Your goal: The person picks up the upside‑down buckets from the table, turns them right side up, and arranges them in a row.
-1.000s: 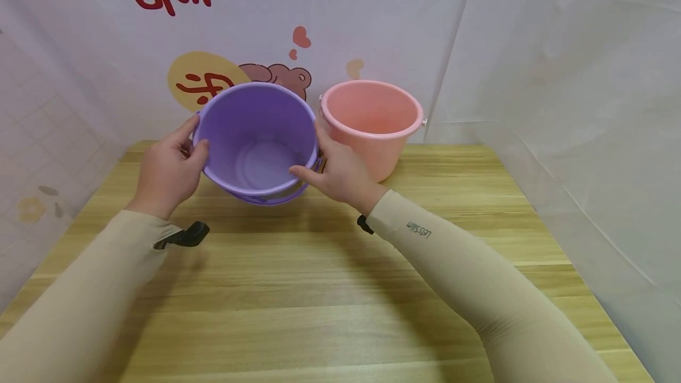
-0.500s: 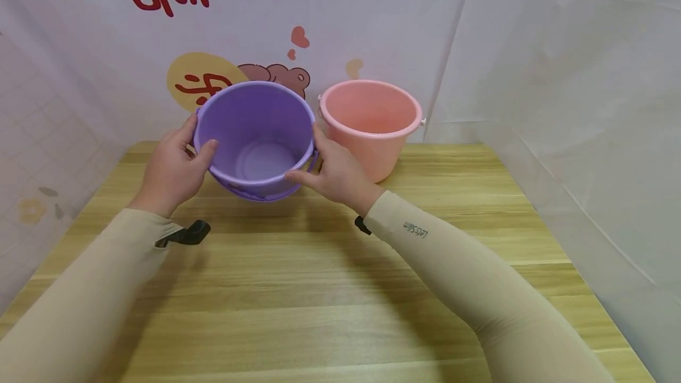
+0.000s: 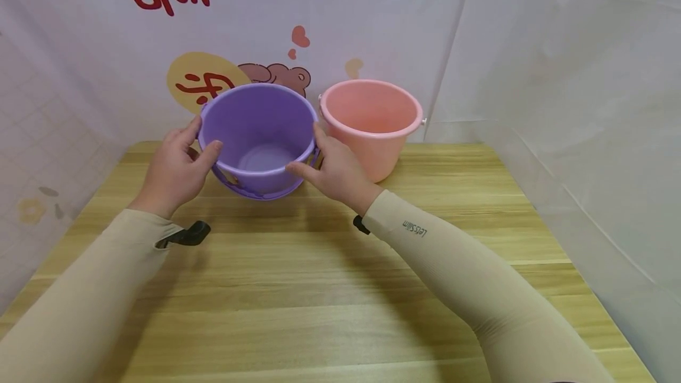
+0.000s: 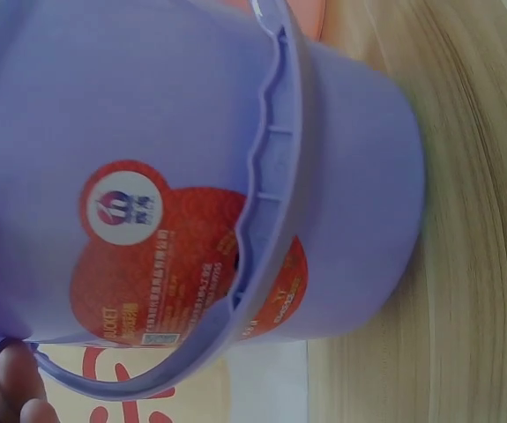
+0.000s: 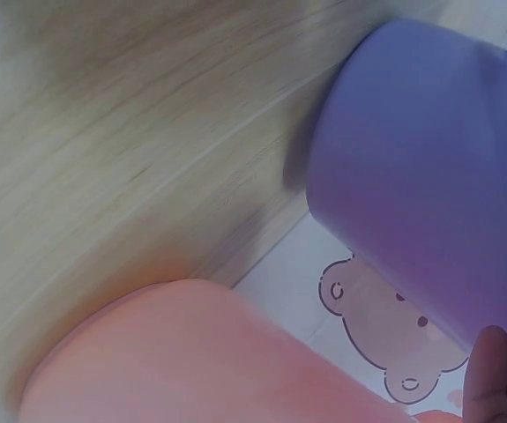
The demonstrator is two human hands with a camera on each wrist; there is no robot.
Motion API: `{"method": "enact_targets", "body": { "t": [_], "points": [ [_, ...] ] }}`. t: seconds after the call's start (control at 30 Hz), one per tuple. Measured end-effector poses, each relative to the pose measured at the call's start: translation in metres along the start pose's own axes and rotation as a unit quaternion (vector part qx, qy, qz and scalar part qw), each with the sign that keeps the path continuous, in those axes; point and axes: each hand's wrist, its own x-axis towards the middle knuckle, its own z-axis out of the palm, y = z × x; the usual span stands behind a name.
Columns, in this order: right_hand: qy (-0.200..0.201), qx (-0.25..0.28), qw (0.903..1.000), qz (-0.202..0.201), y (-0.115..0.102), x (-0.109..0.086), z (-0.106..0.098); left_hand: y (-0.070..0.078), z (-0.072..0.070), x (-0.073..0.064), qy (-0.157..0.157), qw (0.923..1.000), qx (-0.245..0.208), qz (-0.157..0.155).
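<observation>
A purple bucket (image 3: 260, 123) stands at the back left of the table, its mouth facing the head camera. My left hand (image 3: 174, 171) grips the left of its rim, thumb over the edge and fingers outside. On the right of the rim, my right hand (image 3: 343, 171) holds it with the thumb on the near edge. The bucket's handle (image 4: 275, 176) hangs down the near side, across a red label (image 4: 160, 264) in the left wrist view. Whether the base fully touches the table cannot be told.
Close to the right of the purple bucket is a pink bucket (image 3: 367, 129), upright on the wooden table (image 3: 319, 312). White printed sheeting (image 3: 404, 22) hangs behind the table, and plain white sheeting (image 3: 596, 123) borders its right side.
The purple bucket has tipped back more upright, its near rim rising and its outer front wall showing more. Its left rim has shifted slightly right. The pink bucket has stayed put.
</observation>
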Motion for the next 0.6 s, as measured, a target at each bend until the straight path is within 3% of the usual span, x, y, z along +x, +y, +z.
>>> {"method": "enact_targets", "body": {
  "t": [0.23, 0.6],
  "points": [
    [-0.006, -0.02, 0.9995, 0.025, -0.0034, 0.0021, 0.0, 0.0009, -0.003, -0.0028, -0.021, 0.9998, 0.002, -0.004],
    [0.006, -0.035, 0.9992, 0.021, -0.0057, 0.0027, 0.002, -0.0013, -0.0008, -0.0043, -0.038, 0.9993, 0.006, 0.007]
  ]
}}
